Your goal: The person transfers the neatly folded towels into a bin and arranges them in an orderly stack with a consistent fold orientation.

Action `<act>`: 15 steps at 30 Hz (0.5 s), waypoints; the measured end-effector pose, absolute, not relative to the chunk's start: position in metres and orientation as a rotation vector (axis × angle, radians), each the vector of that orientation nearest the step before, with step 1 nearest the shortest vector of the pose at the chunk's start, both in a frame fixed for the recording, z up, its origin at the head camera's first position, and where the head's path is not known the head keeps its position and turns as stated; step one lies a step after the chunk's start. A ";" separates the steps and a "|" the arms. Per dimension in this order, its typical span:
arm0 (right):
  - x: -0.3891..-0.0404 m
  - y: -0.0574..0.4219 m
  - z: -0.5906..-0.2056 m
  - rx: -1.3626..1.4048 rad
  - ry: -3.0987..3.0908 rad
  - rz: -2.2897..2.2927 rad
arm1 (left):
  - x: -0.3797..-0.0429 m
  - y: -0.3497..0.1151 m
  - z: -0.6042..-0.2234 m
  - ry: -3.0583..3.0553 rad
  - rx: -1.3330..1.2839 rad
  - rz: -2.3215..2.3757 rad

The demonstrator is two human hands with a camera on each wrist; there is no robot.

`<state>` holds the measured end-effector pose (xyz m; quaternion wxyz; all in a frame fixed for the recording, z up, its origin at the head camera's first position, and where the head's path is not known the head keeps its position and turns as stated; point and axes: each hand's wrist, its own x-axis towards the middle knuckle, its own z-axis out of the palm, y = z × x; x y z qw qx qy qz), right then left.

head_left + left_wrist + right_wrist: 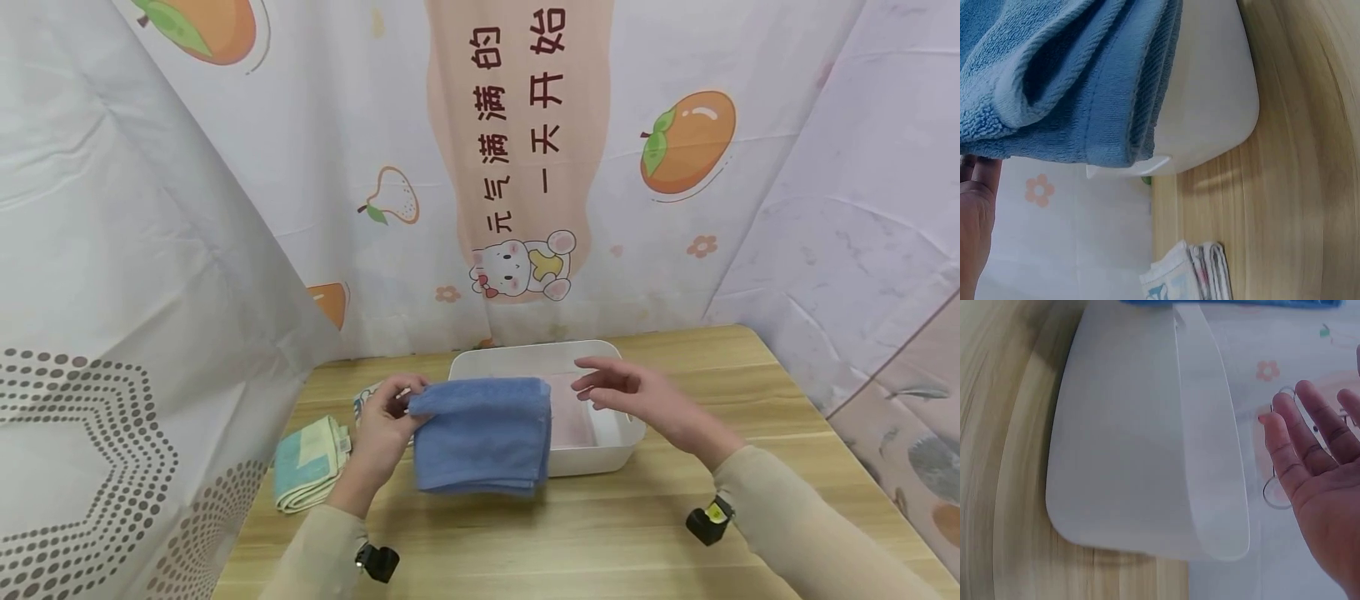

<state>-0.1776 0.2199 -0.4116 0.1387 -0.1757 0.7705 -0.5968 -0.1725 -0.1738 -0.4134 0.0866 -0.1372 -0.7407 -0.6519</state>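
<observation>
"What are the hands doing over there?"

"The left hand (386,425) pinches the blue towel (480,433) by its upper left corner, thumb in front. The towel hangs folded in the air, in front of the white bin (592,461), hiding part of it."

"And the right hand (626,387)?"

"Nothing in it. The fingers are loosely extended, a little apart and slightly bent, over the bin's right side and just clear of the towel."

"How are the arms held?"

"Both reach forward over the bench (675,517). The right forearm slants in from the right, its fingers pointing left toward the towel; the left one rises from below, its hand turned inward."

"Anything near that left arm?"

"A green-and-yellow towel (309,462) lies folded on the bench just beside it, and a folded printed cloth (1191,278) sits behind the left hand, mostly hidden from here."
</observation>
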 end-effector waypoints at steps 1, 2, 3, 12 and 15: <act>-0.177 0.218 -0.411 -0.524 2.226 -1.723 | -0.173 -0.173 -0.414 -2.197 -0.404 -1.950; -0.176 0.215 -0.410 -0.543 2.221 -1.723 | -0.173 -0.171 -0.414 -2.186 -0.401 -1.960; -0.176 0.213 -0.409 -0.565 2.220 -1.719 | -0.173 -0.170 -0.415 -2.177 -0.396 -1.968; -0.171 0.199 -0.406 -0.652 2.175 -1.730 | -0.175 -0.158 -0.418 -2.059 -0.415 -2.050; -0.171 0.196 -0.406 -0.638 2.191 -1.717 | -0.175 -0.155 -0.418 -2.029 -0.430 -2.066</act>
